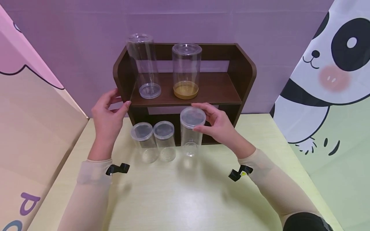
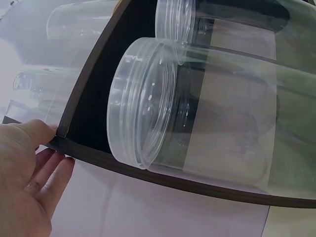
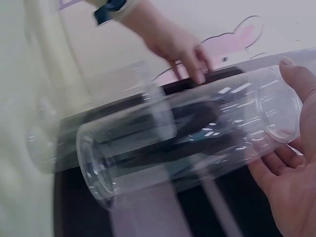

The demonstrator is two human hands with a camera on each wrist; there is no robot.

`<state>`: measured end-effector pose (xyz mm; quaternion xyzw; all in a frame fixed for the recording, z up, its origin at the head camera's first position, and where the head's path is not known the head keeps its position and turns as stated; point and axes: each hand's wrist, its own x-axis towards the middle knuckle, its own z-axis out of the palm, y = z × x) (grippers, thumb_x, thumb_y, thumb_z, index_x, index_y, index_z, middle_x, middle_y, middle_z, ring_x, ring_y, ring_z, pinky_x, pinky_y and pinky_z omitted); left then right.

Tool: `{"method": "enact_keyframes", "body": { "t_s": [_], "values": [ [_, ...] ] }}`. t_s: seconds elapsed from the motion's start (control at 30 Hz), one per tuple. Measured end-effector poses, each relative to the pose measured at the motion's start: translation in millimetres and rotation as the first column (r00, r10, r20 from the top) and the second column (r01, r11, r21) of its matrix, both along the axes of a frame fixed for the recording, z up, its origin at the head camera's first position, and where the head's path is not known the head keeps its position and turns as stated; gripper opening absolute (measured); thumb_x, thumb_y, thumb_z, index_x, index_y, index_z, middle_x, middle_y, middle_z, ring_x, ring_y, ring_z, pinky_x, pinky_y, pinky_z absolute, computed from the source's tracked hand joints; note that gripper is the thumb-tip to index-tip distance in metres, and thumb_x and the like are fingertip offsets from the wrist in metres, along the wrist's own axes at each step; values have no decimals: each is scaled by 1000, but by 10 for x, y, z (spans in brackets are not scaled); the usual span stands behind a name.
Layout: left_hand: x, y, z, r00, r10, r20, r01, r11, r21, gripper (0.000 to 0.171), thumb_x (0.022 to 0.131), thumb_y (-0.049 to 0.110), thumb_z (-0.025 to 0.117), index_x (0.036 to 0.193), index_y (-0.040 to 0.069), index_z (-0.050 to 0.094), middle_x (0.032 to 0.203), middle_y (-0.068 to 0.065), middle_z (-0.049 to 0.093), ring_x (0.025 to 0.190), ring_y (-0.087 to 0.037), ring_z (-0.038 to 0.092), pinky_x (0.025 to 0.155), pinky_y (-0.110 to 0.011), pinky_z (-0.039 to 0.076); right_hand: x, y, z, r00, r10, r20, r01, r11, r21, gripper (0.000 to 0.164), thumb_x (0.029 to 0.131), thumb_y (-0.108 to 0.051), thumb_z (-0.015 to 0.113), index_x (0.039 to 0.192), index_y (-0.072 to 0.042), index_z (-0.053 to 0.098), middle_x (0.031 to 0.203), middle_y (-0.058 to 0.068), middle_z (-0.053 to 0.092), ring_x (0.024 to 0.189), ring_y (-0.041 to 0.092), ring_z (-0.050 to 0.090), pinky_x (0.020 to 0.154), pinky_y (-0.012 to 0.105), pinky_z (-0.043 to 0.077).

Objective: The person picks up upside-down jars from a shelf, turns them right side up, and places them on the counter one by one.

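Observation:
My left hand [image 1: 108,118] pinches the left side panel of a dark brown two-tier shelf [image 1: 219,88], thumb on its front edge and fingers behind. With thumb and fingers around its lid, my right hand [image 1: 218,125] holds a tall clear jar [image 1: 191,136] at the shelf's front. This jar [image 3: 187,143] slants across the right wrist view, lid end in the right hand [image 3: 291,192]. Two shorter clear jars, one left [image 1: 144,138] and one beside it [image 1: 164,138], stand lidded on the table to its left.
On the upper tier stand a tall clear jar [image 1: 149,91] at the left and another with a gold-coloured base [image 1: 186,90]. The pale wooden table [image 1: 179,199] lies in front. A purple backdrop [image 1: 202,22] hangs behind the shelf, with printed panels at both sides.

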<state>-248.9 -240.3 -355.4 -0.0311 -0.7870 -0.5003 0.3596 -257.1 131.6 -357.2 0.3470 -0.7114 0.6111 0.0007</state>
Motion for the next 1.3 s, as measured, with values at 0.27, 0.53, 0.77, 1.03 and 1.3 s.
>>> {"method": "enact_keyframes", "body": {
  "t_s": [0.27,0.53,0.77,1.03,1.3],
  "values": [
    [2,8,-10,1000,26,-13,-26,997,-66,48,99,14,86,145,16,74,133,-2,75,114,-15,73,85,-12,58,-73,-140,-361,999,-44,28,43,998,54,73,89,2,91,155,-4,59,145,8,63,128,30,65,117,49,53],
    [-7,4,-20,999,28,-18,-29,997,-64,47,98,13,86,144,14,74,132,-3,75,114,-15,73,84,-12,58,-134,-207,-616,992,-90,84,84,994,69,72,91,-5,92,156,-9,61,146,5,63,131,28,66,117,54,52],
    [-7,9,-20,999,31,-16,-32,997,-66,47,99,14,86,144,13,74,132,-3,75,115,-16,73,84,-12,58,-179,-231,-748,994,-83,64,79,995,63,71,90,-4,92,155,-11,62,147,5,64,131,26,64,120,43,50],
    [-5,9,-32,999,37,-5,-37,997,-68,47,100,16,85,145,13,73,133,-4,75,115,-17,72,85,-12,58,-192,-271,-846,996,-69,64,65,996,64,72,91,0,90,156,-5,59,147,7,63,132,27,63,118,35,51],
    [-9,10,-34,999,34,-10,-35,997,-69,47,100,16,85,145,13,73,133,-4,75,116,-17,72,86,-12,58,-195,-287,-897,995,-69,65,67,997,41,70,91,4,88,154,-6,59,149,12,61,136,28,60,120,37,49]
  ]
}}
